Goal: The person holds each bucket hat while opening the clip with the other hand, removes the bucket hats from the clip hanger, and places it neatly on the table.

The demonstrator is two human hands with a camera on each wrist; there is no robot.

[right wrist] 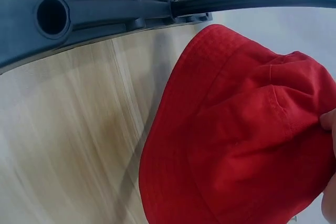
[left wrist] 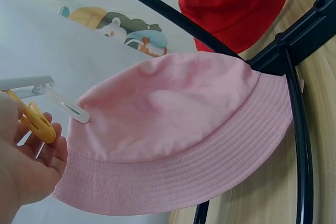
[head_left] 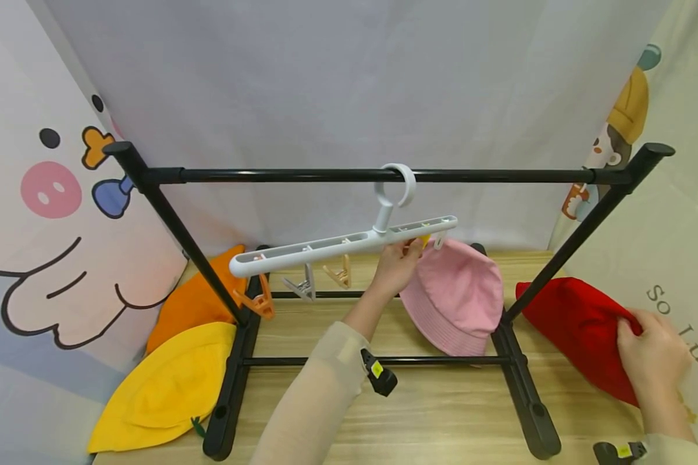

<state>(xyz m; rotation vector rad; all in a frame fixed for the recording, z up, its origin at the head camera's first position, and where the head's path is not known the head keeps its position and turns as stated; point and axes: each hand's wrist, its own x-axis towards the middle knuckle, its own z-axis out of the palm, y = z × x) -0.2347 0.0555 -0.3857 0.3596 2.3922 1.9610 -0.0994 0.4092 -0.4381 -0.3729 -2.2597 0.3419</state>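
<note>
My left hand point(head_left: 397, 266) holds a yellow clothespin point(left wrist: 39, 123) beneath the right half of a white hanger point(head_left: 314, 248). Beside it a white clip point(left wrist: 73, 109) grips the crown of a pink bucket hat point(head_left: 456, 290), which hangs tilted with its brim low. An orange clip point(head_left: 258, 298), a grey clip point(head_left: 302, 283) and a tan clip point(head_left: 340, 272) dangle from the hanger's left half. At the far right my right hand point(head_left: 654, 352) pinches the crown of a red bucket hat point(head_left: 576, 329); in the right wrist view only parts of its fingers show.
A black rack's top bar point(head_left: 279, 175) carries the hanger's hook point(head_left: 410, 187). Its slanted posts and feet point(head_left: 535, 420) stand on a wood-grain table point(head_left: 430, 413). At the left lie a yellow hat point(head_left: 163, 387) and an orange hat point(head_left: 192, 303). Printed curtains surround the table.
</note>
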